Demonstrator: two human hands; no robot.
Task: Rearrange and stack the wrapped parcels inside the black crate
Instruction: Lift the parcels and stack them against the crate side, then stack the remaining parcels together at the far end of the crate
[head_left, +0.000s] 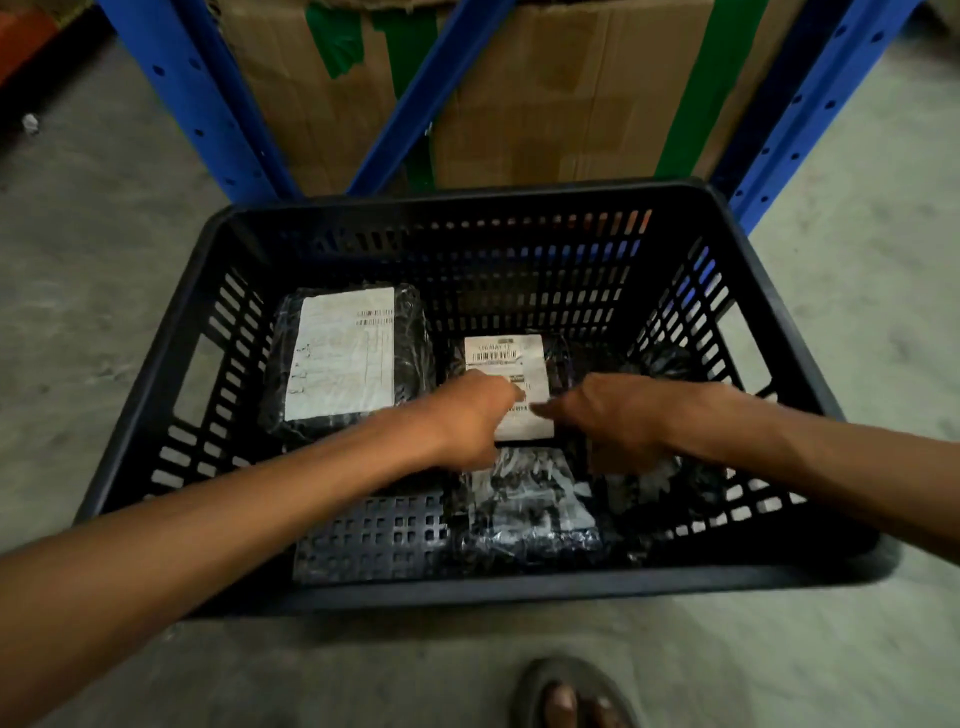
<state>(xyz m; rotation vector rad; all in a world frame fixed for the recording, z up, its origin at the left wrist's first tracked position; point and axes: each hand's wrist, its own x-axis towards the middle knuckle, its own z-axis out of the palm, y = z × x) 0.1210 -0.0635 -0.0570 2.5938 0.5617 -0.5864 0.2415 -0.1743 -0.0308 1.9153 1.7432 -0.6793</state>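
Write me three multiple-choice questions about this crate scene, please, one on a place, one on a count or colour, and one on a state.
1. Where does the parcel with the large white label lie in the black crate?
A. far left
B. near right
C. outside on the floor

2. What colour are the rack uprights behind the crate?
A. red
B. blue
C. yellow

3. What are the left hand and right hand doing?
A. resting on the crate rim
B. reaching onto the small labelled parcel
C. lifting the crate

Answers: 1 A, it sits against the far left wall. 2 B, the steel is blue. 3 B, both hands meet over its label.
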